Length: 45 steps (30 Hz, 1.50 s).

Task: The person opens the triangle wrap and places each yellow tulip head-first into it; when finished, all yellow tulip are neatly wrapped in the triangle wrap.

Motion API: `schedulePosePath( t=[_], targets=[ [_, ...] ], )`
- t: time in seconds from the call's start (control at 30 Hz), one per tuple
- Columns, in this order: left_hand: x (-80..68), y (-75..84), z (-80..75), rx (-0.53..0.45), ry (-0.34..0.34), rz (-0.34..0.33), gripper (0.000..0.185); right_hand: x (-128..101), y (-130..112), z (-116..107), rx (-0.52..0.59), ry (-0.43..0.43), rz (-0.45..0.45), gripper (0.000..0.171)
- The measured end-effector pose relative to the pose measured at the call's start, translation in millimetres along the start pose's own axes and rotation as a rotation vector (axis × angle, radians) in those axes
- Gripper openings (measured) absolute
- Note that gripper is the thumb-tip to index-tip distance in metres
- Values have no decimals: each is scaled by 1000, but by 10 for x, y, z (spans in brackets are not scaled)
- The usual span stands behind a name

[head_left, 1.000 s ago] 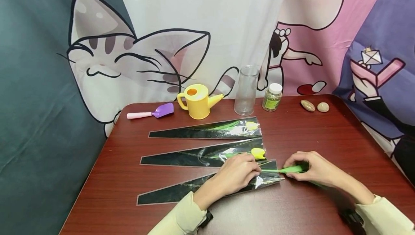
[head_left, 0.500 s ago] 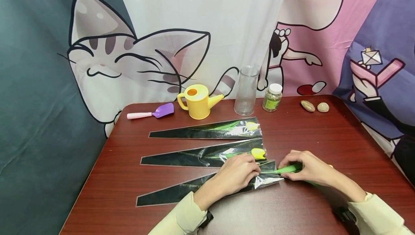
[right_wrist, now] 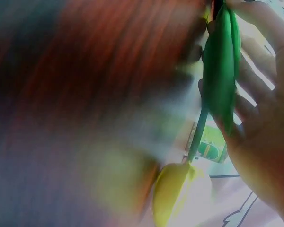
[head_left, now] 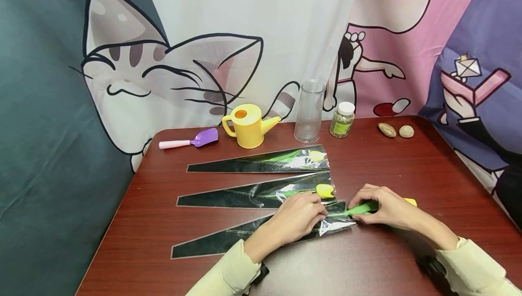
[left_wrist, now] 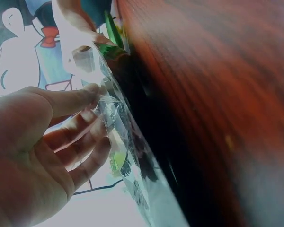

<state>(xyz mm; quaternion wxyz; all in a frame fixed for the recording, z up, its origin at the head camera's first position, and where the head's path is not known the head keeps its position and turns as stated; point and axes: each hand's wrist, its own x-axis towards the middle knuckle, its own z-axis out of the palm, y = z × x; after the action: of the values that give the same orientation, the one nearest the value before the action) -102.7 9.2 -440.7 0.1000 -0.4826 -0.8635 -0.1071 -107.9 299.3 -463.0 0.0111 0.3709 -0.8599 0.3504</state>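
My left hand (head_left: 299, 214) pinches the clear film of the nearest flower sleeve (head_left: 216, 243), close to its wide right end. In the left wrist view the thumb and fingertips meet at the crinkled film (left_wrist: 117, 124). My right hand (head_left: 385, 206) grips an artificial tulip by its green leaves (head_left: 363, 209), right at the sleeve's mouth. The tulip's stem lies leftward over the mouth, and its tip is hidden near my left fingers. Its yellow bloom (right_wrist: 173, 191) hangs below the palm in the right wrist view. Two more sleeves (head_left: 228, 200), each with a yellow tulip, lie behind.
Along the table's back edge stand a purple scoop (head_left: 205, 137), a yellow watering can (head_left: 249, 128), a clear glass vase (head_left: 309, 114) and a white-capped jar (head_left: 342, 121). Two pebbles (head_left: 387, 130) lie at the back right. A printed curtain (head_left: 261, 10) hangs behind.
My right hand has moved a little left with the tulip, toward the sleeve. The yellow bloom now shows behind the right wrist. My left hand has stayed nearly in place.
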Motion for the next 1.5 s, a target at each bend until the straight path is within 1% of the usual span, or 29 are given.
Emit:
schedulePosePath(
  t=[0.13, 0.23, 0.3, 0.37, 0.53, 0.63, 0.73, 0.87, 0.93, 1.07, 1.3, 1.4, 1.5],
  targets=[
    [2, -3, 8, -8, -6, 2, 11, -40, 16, -56, -24, -1, 35, 37],
    [1, -5, 11, -10, -8, 5, 11, -91, 33, -137, -72, 12, 38, 40],
    [2, -7, 13, -7, -8, 7, 11, -135, 42, -214, -105, 28, 40, 40],
    [2, -10, 14, -4, -8, 10, 11, -195, 48, -302, -124, 49, 61, 41],
    [1, -12, 11, -3, -14, 9, 11, -382, 77, -524, -125, 110, 119, 46],
    [4, -13, 11, -1, -19, 6, 11, -477, 122, -615, -147, 134, 86, 50],
    [3, -16, 9, -1, -19, 5, 11, -529, 170, -659, -202, 126, 30, 50],
    [-3, -19, 19, -10, -19, 6, 11, -543, 232, -657, -280, 90, -54, 49],
    [-2, -17, 23, -15, -21, 6, 11, -538, 264, -643, -310, 87, -97, 50],
    [1, -8, 25, -15, -23, 7, 11, -532, 329, -602, -338, 93, -121, 49],
    [-3, -5, 23, -15, -24, 5, 11, -492, 400, -536, -286, 60, -196, 49],
    [-2, -6, 24, -16, -28, 1, 11, -475, 365, -524, -246, 56, -169, 47],
    [3, -11, 20, -20, -29, -3, 12, -451, 297, -523, -216, 72, -136, 46]
  ],
)
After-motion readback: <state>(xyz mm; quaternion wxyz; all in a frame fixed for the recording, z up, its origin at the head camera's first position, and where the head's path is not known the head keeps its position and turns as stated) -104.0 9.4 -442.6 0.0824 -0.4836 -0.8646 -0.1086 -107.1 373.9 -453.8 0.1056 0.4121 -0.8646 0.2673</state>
